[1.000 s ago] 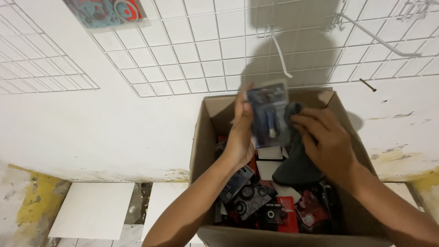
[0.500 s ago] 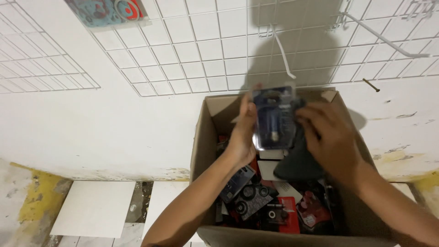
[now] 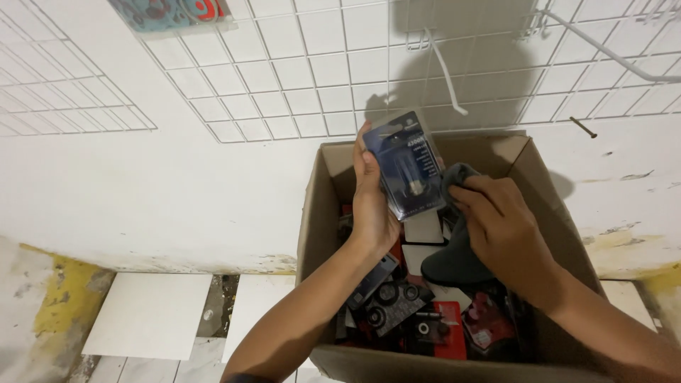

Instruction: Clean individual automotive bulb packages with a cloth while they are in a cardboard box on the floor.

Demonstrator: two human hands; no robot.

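So the blue blister pack (image 3: 408,164) was up over the back of the open cardboard box (image 3: 312,234), long axis running up and down but leaning a bit, top edge toward the wire grid panel (image 3: 284,71) on the wall. The left hand (image 3: 372,195) had its grip clamped on the pack's left edge, fingers behind and thumb in front. The right hand (image 3: 504,227) sat just to the lower right of it, closed on a dark grey cloth (image 3: 457,248) bunched against the pack's bottom corner, so the cloth hand was basically touching already.

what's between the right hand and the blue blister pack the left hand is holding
Only the dark grey cloth. The right hand grips it and presses it against the lower right edge of the blue blister pack, which the left hand holds up over the cardboard box. Nothing else intervenes.
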